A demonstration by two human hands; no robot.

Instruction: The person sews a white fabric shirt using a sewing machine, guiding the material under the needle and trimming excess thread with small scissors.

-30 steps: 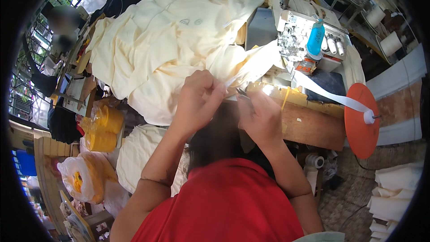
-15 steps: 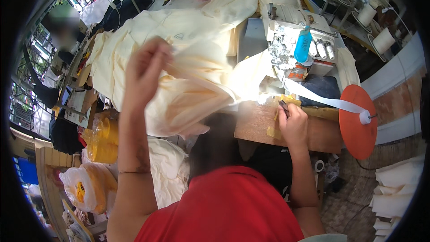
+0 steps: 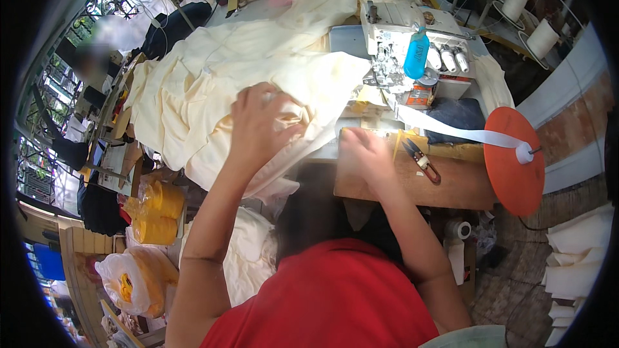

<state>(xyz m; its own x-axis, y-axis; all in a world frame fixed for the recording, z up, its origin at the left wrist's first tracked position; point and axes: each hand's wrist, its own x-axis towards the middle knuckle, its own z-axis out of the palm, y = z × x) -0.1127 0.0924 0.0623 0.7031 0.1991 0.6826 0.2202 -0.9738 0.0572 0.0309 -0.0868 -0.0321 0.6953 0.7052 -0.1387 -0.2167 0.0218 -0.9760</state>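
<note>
A wide heap of cream fabric (image 3: 213, 71) covers the middle and left of the table. My left hand (image 3: 261, 122) rests on its near part, fingers spread and thumb apart. Close to the fabric's right edge, over the corner of the wooden board (image 3: 387, 187), is my right hand (image 3: 369, 158). It is blurred and its fingers are bent, so whether anything is in them does not show. Thread snips (image 3: 422, 162) lie on the board to the right of that hand. Beyond stands a white sewing machine (image 3: 403, 22) with a blue bottle (image 3: 416, 55) on it.
A white tape (image 3: 445, 125) runs from the machine to an orange disc reel (image 3: 514, 161) at the right. Thread cones (image 3: 543, 42) stand at the far right. Yellow rolls (image 3: 158, 206) and a filled plastic bag (image 3: 132, 283) are at the lower left. A dark cloth (image 3: 456, 119) lies beside the machine.
The thread snips have left my right hand and lie on the board. That hand has moved left toward the fabric. My left hand has come down onto the fabric, its fingers now spread.
</note>
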